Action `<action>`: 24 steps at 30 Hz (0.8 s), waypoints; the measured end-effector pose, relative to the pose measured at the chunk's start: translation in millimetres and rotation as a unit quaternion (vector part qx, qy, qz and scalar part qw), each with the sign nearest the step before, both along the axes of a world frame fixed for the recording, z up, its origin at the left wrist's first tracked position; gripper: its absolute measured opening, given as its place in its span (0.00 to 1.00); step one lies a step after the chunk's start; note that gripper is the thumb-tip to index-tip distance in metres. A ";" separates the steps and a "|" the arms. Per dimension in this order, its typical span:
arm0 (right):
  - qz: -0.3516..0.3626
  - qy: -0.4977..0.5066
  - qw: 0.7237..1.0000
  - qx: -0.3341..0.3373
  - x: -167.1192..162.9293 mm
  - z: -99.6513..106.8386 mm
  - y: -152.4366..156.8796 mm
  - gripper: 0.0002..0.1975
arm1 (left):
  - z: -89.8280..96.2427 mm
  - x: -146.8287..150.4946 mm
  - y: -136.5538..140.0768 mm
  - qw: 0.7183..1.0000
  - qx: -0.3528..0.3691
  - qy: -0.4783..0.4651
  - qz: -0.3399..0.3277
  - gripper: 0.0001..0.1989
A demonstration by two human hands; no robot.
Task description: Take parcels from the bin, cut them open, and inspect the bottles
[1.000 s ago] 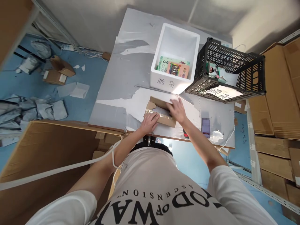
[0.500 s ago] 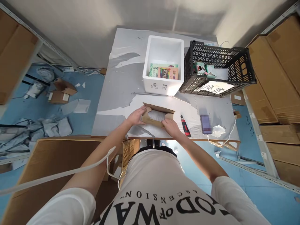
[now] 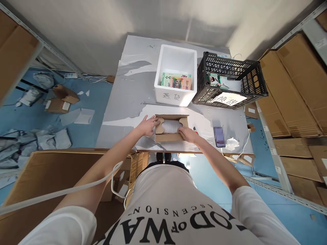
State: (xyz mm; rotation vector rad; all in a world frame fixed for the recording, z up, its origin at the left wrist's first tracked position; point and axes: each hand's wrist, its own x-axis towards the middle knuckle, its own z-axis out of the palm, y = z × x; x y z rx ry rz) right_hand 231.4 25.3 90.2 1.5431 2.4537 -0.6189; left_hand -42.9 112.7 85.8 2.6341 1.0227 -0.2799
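Observation:
A small cardboard box [image 3: 168, 137] lies on the table near its front edge, its long flaps spread apart. Inside shows a pale, whitish wrapped item [image 3: 170, 126], framed by the short end flaps; its kind cannot be made out. My left hand [image 3: 148, 126] is at the box's left end, fingers spread and the tips touching the end flap. At the right end, my right hand [image 3: 187, 134] has its fingers curled over the end flap, gripping it. Just beyond that hand, a red and black utility knife [image 3: 195, 130] is mostly hidden.
Behind the box stand a white foam bin [image 3: 174, 97] holding colourful packets and a black plastic crate [image 3: 201, 85]. A phone [image 3: 219, 136] with a white cable and crumpled white paper [image 3: 232, 143] lie at the right. A large open carton [image 3: 63, 170] stands at the left.
The small box now lies flatter, with its near flap folded outward. My left hand's fingers have spread, and my right hand has shifted beside the knife, covering most of it. The camera view has shifted slightly.

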 end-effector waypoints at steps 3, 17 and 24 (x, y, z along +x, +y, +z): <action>0.039 -0.040 0.998 -0.008 -4.0 -0.2 24.5 0.13 | 12.4 23.0 0.7 0.998 0.042 -0.024 -0.031 0.16; -0.015 -0.102 0.985 0.137 24.0 0.4 -0.8 0.28 | 4.3 25.2 -27.2 0.993 0.113 0.015 0.029 0.37; -0.144 -0.015 0.982 0.118 28.3 -47.3 -32.9 0.44 | -30.3 16.3 -55.9 0.982 0.024 0.033 0.182 0.59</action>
